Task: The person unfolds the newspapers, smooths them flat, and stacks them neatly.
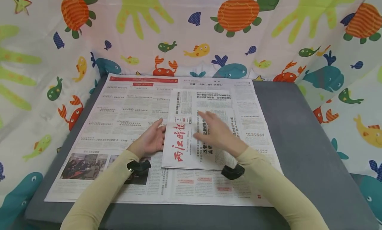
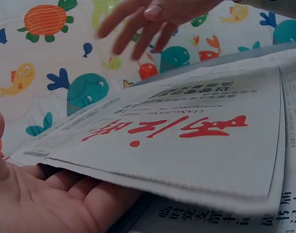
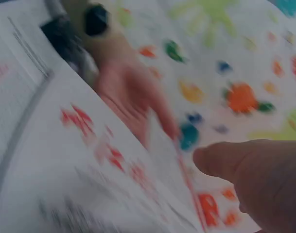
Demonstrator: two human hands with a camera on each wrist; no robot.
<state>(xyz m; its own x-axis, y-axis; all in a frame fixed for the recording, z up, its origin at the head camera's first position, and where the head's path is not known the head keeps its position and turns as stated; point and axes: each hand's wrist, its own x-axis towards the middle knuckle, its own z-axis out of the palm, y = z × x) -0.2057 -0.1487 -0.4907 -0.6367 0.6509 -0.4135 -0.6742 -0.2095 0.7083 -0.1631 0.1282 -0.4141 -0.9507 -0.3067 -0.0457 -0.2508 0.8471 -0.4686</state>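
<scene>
A folded newspaper with a red masthead rests on larger spread newspaper sheets. Palm up at its left edge is my left hand. In the left wrist view the fingers of that hand reach under the folded paper's edge, their tips hidden, while the thumb stands off to the side. My right hand, blurred, hovers over the folded newspaper with its fingers extended and nothing in them. The left wrist view also shows a gap between the right hand and the paper.
A grey table lies beneath the spread sheets, showing at the right and along the front. A white cloth printed with sea animals hangs behind and on both sides. Each wrist wears a black device.
</scene>
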